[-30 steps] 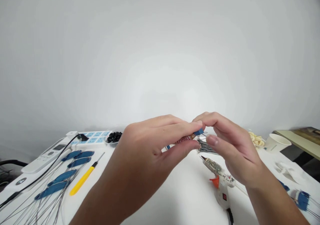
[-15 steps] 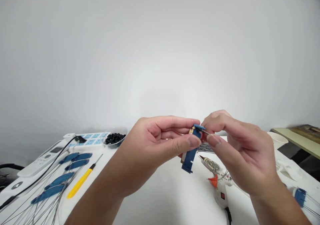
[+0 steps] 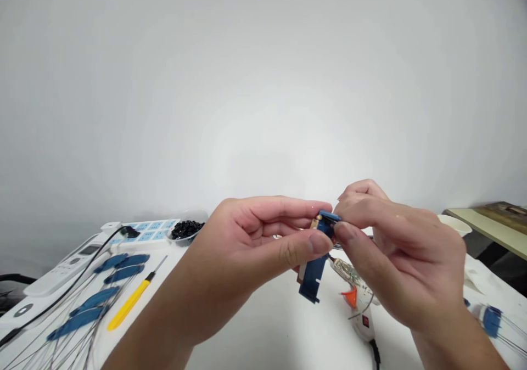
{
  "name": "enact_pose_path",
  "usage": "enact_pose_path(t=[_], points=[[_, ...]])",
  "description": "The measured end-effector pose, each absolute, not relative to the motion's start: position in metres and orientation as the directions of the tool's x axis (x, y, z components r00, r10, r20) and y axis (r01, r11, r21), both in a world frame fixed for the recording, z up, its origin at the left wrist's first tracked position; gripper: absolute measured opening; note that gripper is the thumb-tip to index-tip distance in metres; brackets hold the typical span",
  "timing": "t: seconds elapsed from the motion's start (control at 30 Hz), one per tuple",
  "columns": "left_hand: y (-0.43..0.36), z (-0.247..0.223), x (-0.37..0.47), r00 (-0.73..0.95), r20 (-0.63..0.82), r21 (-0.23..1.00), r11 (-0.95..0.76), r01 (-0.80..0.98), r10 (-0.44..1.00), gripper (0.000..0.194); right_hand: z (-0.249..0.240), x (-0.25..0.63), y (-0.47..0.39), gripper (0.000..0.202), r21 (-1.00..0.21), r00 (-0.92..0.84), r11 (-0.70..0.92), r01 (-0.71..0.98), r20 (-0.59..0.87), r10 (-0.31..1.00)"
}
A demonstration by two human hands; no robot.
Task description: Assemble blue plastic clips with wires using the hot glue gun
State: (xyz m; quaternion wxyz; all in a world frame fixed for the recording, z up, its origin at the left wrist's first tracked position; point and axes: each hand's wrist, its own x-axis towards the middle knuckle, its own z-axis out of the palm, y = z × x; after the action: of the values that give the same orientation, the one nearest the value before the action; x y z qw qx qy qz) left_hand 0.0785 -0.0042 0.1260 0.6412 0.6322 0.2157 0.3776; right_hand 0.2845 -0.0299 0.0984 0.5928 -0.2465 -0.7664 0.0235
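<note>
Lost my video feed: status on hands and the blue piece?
Left hand and right hand both pinching the blue piece, held above the table. Glue gun lies underneath, clear.

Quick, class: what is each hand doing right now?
Left hand: closed, pinching the blue piece near its top.
Right hand: closed, fingertips pinching the top of the same blue piece.

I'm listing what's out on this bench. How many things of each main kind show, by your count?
Hands: 2, left hand and right hand, both pinching the blue piece
Blue piece: 1
Glue gun: 1
Yellow tool: 1
Bowl of black bits: 1
Power strip: 1
Total: 7
</note>
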Motion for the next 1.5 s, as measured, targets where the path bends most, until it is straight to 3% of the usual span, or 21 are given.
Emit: enact_pose_path(t=[0.33,0.47,0.57,0.7,0.83,0.97,1.27,1.5], points=[[-0.004,0.126,0.077,0.607,0.261,0.965,-0.197,-0.171,0.751,0.025,0.098,0.284,-0.029,0.024,-0.339,-0.181,0.881,0.329,0.893,0.411],[-0.014,0.133,0.08,0.503,0.303,0.941,-0.339,-0.021,0.81,0.025,0.097,0.288,-0.025,0.021,-0.332,-0.229,0.878,0.344,0.877,0.422],[-0.021,0.134,0.082,0.395,0.436,0.841,-0.522,0.139,0.808,0.025,0.096,0.292,-0.023,0.017,-0.334,-0.256,0.864,0.376,0.859,0.443],[-0.022,0.129,0.081,0.322,0.642,0.612,-0.718,0.331,0.696,0.019,0.094,0.294,-0.02,0.023,-0.416,-0.198,0.83,0.371,0.838,0.509],[-0.021,0.127,0.077,0.385,0.705,0.439,-0.793,0.423,0.596,0.021,0.094,0.295,-0.016,0.029,-0.431,-0.236,0.846,0.313,0.828,0.509],[-0.022,0.129,0.073,0.434,0.717,0.355,-0.822,0.446,0.545,0.022,0.096,0.297,-0.011,0.032,-0.407,-0.273,0.869,0.281,0.835,0.479],[-0.022,0.128,0.07,0.466,0.703,0.326,-0.826,0.461,0.537,0.024,0.096,0.299,-0.008,0.029,-0.401,-0.285,0.867,0.296,0.829,0.481],[-0.023,0.127,0.069,0.462,0.675,0.38,-0.808,0.451,0.575,0.021,0.095,0.296,-0.01,0.027,-0.418,-0.266,0.861,0.292,0.829,0.492]])
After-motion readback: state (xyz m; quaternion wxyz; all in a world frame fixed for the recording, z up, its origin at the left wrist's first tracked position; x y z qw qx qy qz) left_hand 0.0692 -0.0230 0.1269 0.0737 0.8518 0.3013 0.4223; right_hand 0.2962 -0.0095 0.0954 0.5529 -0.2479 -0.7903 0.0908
